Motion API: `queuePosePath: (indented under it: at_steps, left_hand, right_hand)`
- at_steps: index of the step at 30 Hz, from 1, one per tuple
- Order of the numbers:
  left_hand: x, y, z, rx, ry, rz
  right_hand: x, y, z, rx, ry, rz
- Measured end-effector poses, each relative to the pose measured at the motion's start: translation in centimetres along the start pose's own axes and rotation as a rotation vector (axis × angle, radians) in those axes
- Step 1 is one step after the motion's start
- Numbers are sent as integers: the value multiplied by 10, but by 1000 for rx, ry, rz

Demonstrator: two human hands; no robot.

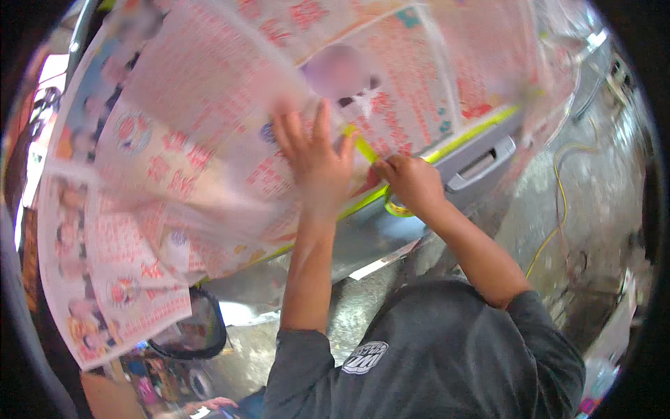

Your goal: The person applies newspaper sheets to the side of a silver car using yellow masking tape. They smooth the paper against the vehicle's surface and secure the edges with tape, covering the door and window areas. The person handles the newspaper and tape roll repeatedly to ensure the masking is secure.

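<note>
Head view: sheets of newspaper [209,140] cover the side of a silver car [377,237], fastened along their lower edge by a line of yellow masking tape [363,146]. The left hand [315,162] lies flat on the paper, fingers spread open, pressing it against the body. The right hand [412,183] is closed, pinching the tape where it comes off a roll [396,208] hanging under the palm. The paper looks light, limp and easy to tear, so a flat palm suits it better than a pinch; the tape is thin and sticky and is best held at its free end. The paper's lower edge runs diagonally just above the door handle [481,162]. Bare car panel lies below the tape, and a dark side mirror [192,328] juts out at lower left.
</note>
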State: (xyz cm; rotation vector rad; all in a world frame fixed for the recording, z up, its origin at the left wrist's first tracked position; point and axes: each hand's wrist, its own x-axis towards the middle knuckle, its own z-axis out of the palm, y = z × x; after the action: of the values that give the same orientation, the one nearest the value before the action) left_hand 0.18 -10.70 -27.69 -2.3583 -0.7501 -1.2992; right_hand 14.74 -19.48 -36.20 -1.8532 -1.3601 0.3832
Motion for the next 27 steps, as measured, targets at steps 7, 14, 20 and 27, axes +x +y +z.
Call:
queuePosePath:
  at_steps: [7, 14, 20, 27]
  left_hand:
    - [9, 6, 15, 67, 195, -58]
    - [-16, 2, 22, 70, 138, 8]
    - [-76, 20, 28, 167, -318, -94]
    - [-23, 22, -4, 164, -203, -148]
  right_hand:
    - [3, -15, -27, -204, -150, -61]
    - [-6, 10, -21, -160, -224, 30]
    - [-21, 35, -38, -112, -299, -17]
    - [-35, 10, -77, 340, -394, 33]
